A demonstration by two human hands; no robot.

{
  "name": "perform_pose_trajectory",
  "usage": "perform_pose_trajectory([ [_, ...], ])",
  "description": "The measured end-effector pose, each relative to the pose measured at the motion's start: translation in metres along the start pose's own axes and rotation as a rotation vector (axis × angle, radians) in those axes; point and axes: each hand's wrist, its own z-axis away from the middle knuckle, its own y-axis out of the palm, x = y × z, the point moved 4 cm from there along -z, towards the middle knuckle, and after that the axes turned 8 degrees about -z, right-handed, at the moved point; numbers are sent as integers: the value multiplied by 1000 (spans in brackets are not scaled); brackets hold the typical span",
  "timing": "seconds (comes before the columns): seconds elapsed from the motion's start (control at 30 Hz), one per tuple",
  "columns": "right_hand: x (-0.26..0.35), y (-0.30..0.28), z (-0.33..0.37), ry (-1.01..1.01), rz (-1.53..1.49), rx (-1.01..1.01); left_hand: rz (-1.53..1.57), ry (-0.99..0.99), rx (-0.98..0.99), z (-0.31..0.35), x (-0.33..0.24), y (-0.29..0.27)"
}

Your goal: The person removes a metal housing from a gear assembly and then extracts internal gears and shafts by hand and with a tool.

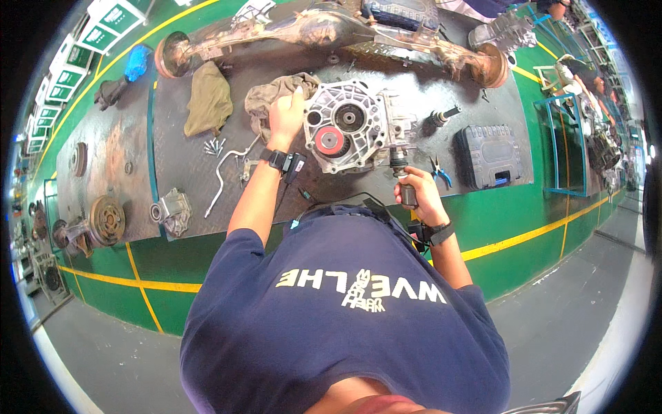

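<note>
Cylinder (398, 162): dark metal, stepped, ringed near the top; at the near right corner of the housing (360, 143).
Long axis: roughly straight away from the torso, upper end toward the casting; touching or just short of it, can't tell.
Right hand (419, 192): the nearer one; fingers wrapped round the cylinder's lower part.
Left hand (285, 123): at the housing's upper left rim, over the cloth (258, 103); can't tell if fingers are clamped or only resting.
Housing: pale grey cast metal, ribbed, scalloped flange with bolt holes; red disc (329, 140) and dark round bearing (350, 117) in its face.
Cloth: brown, crumpled, soft.
Tabletop (476, 114): dark, scuffed, dull sheen.
Right side: blue-handled pliers (440, 172), then black moulded case (488, 157).
</note>
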Motion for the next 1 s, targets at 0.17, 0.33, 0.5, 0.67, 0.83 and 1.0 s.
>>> perform_pose_trajectory([
  [0.17, -1, -12, 2, -8, -84, 39, -14, -16, 34, 6, -18, -6],
  [0.33, 3, -22, 7, -12, -52, 49, -90, 24, 26, 6, -12, 9],
  [0.5, 33, -35, 14, -65, -87, 30, -14, -7, 70, -1, -31, 32],
  [0.67, 35, -90, -25, -49, -249, 249, -234, 339, 40, -18, -41, 63],
  [0.83, 38, -144, -68, 93, -545, 465, 101, -339, 210, -32, -54, 113],
  [1.0, 21, -182, -133, 221, -807, 660, -641, -77, 235, -35, -62, 141],
])
